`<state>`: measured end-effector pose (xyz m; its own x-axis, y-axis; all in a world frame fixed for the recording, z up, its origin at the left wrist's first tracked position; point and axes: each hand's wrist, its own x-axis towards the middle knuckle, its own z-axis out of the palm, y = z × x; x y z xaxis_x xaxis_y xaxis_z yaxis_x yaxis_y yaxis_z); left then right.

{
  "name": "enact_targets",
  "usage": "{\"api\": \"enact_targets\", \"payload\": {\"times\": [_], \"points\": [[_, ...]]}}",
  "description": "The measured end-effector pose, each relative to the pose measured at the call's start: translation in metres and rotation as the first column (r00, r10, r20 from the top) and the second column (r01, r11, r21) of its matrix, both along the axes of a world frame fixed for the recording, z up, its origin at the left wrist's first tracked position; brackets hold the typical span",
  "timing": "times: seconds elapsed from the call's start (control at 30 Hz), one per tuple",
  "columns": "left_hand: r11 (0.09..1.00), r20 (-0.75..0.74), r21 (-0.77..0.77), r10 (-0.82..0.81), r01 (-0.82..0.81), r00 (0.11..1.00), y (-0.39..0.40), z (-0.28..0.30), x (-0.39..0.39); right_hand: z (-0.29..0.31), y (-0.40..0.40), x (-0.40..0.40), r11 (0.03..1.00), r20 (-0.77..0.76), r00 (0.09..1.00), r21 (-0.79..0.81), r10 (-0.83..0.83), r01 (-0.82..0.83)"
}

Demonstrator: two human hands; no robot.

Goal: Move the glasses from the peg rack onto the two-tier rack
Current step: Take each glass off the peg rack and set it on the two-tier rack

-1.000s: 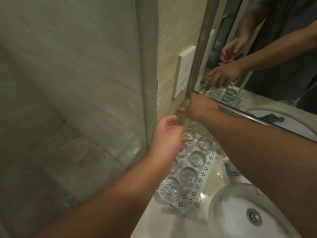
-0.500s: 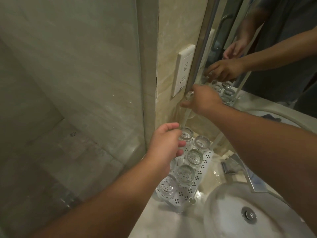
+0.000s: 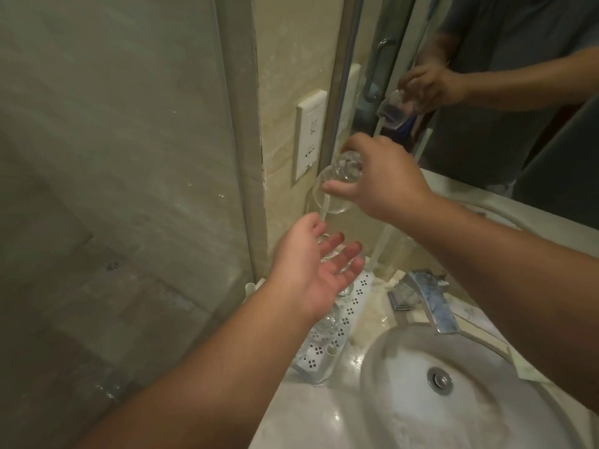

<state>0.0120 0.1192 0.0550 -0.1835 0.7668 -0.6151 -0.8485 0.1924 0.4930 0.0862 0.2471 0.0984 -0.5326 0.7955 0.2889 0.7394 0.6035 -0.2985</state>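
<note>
**Glass lifted on a peg, left hand waiting below**

Glass [image 3: 335, 186]: clear tumbler, thick heavy base, upside down and tilted, base up toward the mirror [image 3: 518, 92], mouth down and left. Held in the air above the back edge of the counter [image 3: 291, 413], near the wall socket [image 3: 309, 137]. A white peg [image 3: 324, 210] runs up into its mouth; whether the rim is free of the peg tip I cannot tell, glass on pale wall reads poorly.

Right hand [image 3: 382, 183]: holds the glass from above, thumb on the near side of the wall, fingers curled over the base. Long axis of the glass runs down and left from the grip, roughly along the peg.

Left hand [image 3: 311, 270]: palm up, fingers spread and relaxed, holding nothing, directly below the glass and nearer the white perforated rack [image 3: 350, 306] than the right. More glasses partly hidden under it.

Judgement: the coming move turns on drawing the glass along the peg's line before carrying it sideways.

Basin [image 3: 453, 400] and tap [image 3: 431, 303] at the counter's right.
</note>
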Motion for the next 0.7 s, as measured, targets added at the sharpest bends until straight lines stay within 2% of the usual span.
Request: {"api": "enact_targets", "payload": {"times": [0.27,0.47,0.6,0.7], "points": [[0.987,0.112,0.033,-0.159,0.156,0.981,-0.004,0.003,0.025,0.000,-0.073,0.055,0.979,0.001,0.997,0.191,0.071,-0.070],[0.939,0.236,0.070,-0.343,0.336,0.909,-0.023,0.011,0.053,-0.013,-0.112,0.100,0.952,-0.126,0.982,0.289,0.138,-0.096],[0.900,0.191,0.046,-0.435,0.434,0.880,-0.034,0.017,0.066,-0.025,-0.131,0.132,0.954,-0.212,0.969,0.292,0.127,-0.062],[0.903,0.049,0.036,-0.431,0.429,0.901,-0.036,0.023,0.079,-0.033,-0.140,0.149,0.973,-0.338,0.939,0.230,0.064,0.016]]}}
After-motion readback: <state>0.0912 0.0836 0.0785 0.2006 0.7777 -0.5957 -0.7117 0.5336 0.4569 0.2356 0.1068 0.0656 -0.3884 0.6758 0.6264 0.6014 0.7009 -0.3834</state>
